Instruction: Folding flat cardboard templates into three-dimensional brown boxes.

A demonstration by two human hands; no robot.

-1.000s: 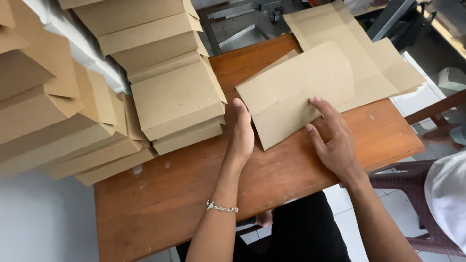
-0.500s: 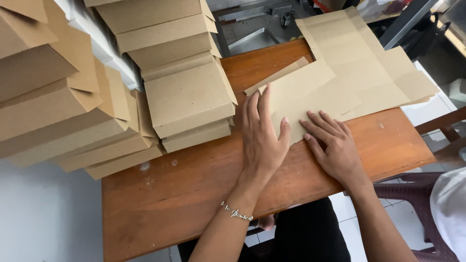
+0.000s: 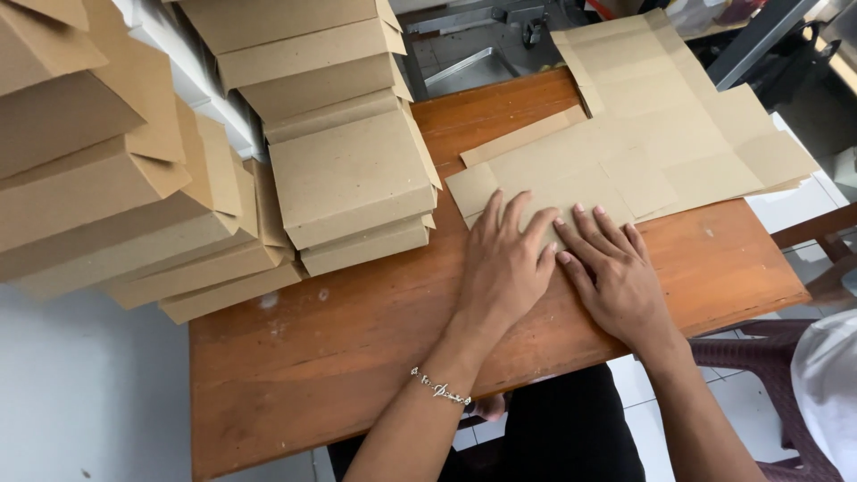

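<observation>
**Both hands pressing a flat cardboard blank on the worktop**

A flat brown cardboard blank [image 3: 571, 183] is lying on the far right part of the wooden worktop [image 3: 357, 357], with its creased panels facing up. The left hand [image 3: 504, 268] is resting palm down on the blank's near edge, its fingers [image 3: 500, 214] spread wide and holding nothing. The right hand [image 3: 616, 277] is lying flat just beside it, thumbs almost touching, its fingers [image 3: 594, 228] fanned out over the same edge and also gripping nothing.

Behind the blank, a stack of more flat blanks [image 3: 678, 107] is reaching over the worktop's far right corner and overhanging it. To the left of the hands, a pile of folded boxes [image 3: 344, 152] is standing close to the left hand, closing off that side. Further left, another leaning pile of boxes [image 3: 107, 170] is jutting past the worktop's left edge.

The near strip of the worktop, in front of the hands, is showing bare wood up to the front edge. A bracelet [image 3: 439, 387] is sitting on the left wrist.
</observation>
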